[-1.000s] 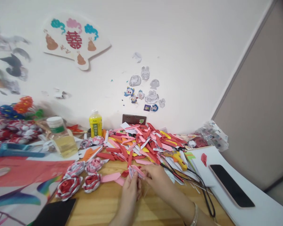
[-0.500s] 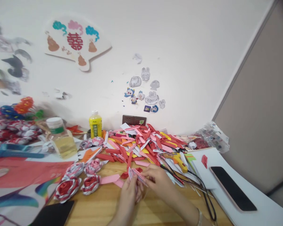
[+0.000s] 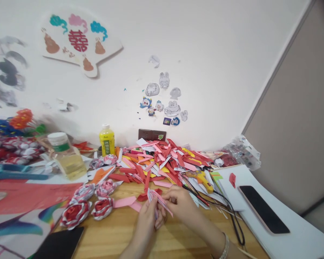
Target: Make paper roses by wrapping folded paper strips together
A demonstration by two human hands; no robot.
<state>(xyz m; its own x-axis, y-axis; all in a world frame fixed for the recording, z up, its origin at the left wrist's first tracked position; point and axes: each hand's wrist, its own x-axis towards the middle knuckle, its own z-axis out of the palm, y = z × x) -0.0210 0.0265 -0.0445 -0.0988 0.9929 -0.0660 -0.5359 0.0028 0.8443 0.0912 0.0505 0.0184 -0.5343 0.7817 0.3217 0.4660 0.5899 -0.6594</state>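
Observation:
A bundle of folded pink and white paper strips (image 3: 152, 197) is gripped between the fingers of my left hand (image 3: 149, 216). Close beside it, my right hand (image 3: 178, 202) pinches a pink strip (image 3: 166, 205) at the right side of that bundle. Both hands are over the wooden table near its front. Just left of them lie flat pink paper strips (image 3: 125, 201) and a red folded piece (image 3: 142, 197). Beyond my hands rises a large heap of red, pink, white and yellow folded paper strips (image 3: 162, 162).
Paper roses (image 3: 102, 208) sit at the left, near a jar of yellowish liquid (image 3: 68, 158) and a yellow bottle (image 3: 107, 140). A yellow glue gun (image 3: 203, 180) with a black cable (image 3: 233, 212) lies right of the heap. A phone (image 3: 264, 208) rests on white sheets at the right.
The pink strip at my right fingers now slants out from the bundle, its end pointing down and right. My left hand keeps hold of the bundle. The view has shifted slightly.

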